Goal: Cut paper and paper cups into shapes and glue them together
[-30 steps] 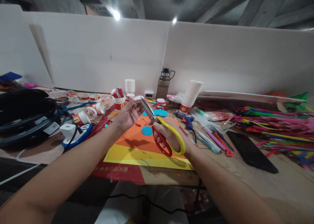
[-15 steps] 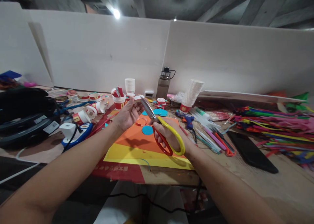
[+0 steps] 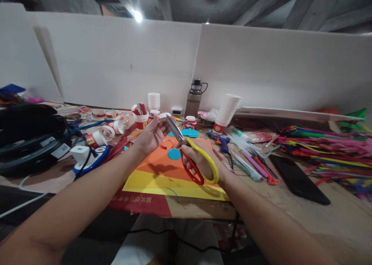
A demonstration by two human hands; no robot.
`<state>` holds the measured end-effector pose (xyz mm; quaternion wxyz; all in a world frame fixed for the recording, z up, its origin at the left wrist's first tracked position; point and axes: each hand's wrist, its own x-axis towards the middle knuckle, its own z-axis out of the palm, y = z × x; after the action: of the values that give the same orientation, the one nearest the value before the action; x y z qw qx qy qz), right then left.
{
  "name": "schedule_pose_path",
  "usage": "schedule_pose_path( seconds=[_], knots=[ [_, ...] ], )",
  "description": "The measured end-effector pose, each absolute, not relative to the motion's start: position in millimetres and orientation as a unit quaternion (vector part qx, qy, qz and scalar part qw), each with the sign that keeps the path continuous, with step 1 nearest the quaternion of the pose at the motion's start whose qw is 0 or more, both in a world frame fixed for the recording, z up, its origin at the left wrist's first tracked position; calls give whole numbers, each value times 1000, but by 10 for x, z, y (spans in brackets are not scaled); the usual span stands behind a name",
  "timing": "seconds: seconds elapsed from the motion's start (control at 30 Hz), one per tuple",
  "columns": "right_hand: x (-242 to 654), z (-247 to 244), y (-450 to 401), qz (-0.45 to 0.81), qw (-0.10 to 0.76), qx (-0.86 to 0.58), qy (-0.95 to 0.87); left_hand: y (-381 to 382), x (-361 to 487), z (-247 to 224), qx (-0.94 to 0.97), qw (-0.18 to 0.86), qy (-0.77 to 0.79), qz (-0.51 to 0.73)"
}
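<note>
My left hand (image 3: 151,135) pinches a small white strip (image 3: 164,116) between thumb and fingers. Scissors (image 3: 203,160) with one yellow and one red handle are in my right hand (image 3: 200,156), their blades pointing up and left to the strip. Below both hands lie an orange sheet (image 3: 151,165) and a yellow sheet (image 3: 136,182). A blue paper disc (image 3: 174,154) rests on the orange sheet, near an orange ring (image 3: 167,143). More blue discs (image 3: 190,133) lie just behind.
White cups (image 3: 228,112) lean in a stack behind, beside a bottle (image 3: 193,98). A glue gun (image 3: 223,143), pens (image 3: 255,164), a phone (image 3: 299,179) and colourful pipe cleaners (image 3: 334,148) are at right. At left are cut cup rings (image 3: 97,138) and a blue-and-white power socket (image 3: 100,158).
</note>
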<state>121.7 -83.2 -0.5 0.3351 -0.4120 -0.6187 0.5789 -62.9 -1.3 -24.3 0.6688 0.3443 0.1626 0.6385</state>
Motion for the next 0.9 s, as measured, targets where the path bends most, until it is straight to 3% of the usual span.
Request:
schedule_pose_path(
  seconds=[0.73, 0.9],
  knots=[
    [1211, -141, -784, 458, 301, -476, -688, -49, -720, -252, 374, 679, 120, 620],
    [1223, -154, -782, 372, 307, -466, -742, -68, -725, -236, 369, 683, 124, 619]
  ],
)
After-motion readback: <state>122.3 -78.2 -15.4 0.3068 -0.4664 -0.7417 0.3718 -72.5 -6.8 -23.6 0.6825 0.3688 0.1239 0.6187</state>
